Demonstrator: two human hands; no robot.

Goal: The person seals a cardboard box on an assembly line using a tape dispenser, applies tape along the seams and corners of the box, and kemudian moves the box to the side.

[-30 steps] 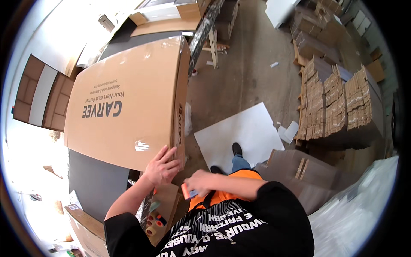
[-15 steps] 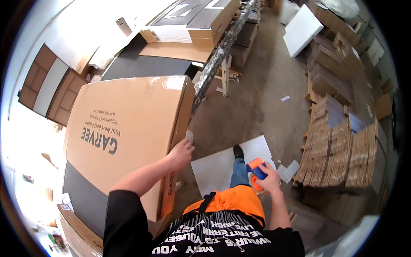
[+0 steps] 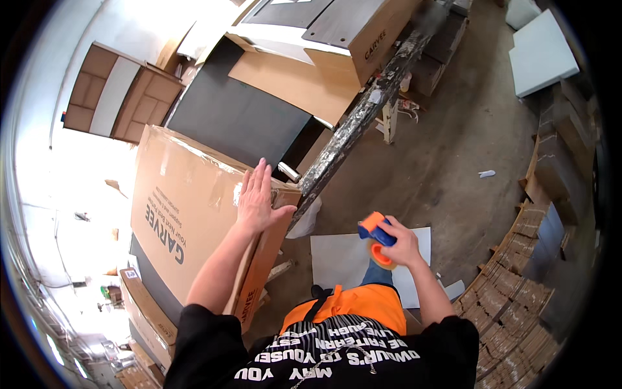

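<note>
A large, flat brown cardboard box (image 3: 188, 194) with printing lies at the left on a dark surface, clear tape shining along its far edge. My left hand (image 3: 258, 204) is laid against its far right corner, palm down, fingers straight and thumb spread. Away from the box, over the floor to the right, my right hand (image 3: 404, 246) grips a blue and orange tape dispenser (image 3: 376, 227). A tape roll on an orange hub (image 3: 382, 255) hangs below its handle.
Beyond the box, an open carton (image 3: 295, 78) holds dark panels beside a paint-worn metal rail (image 3: 346, 123). A white sheet (image 3: 337, 259) lies on the floor by my legs. Stacked flattened cardboard (image 3: 505, 298) stands at the right, and white slabs (image 3: 544, 58) at the far right.
My left hand has gone from the box's right side up onto its far right corner, fingers now extended. The view has shifted; the tape dispenser stays in my right hand.
</note>
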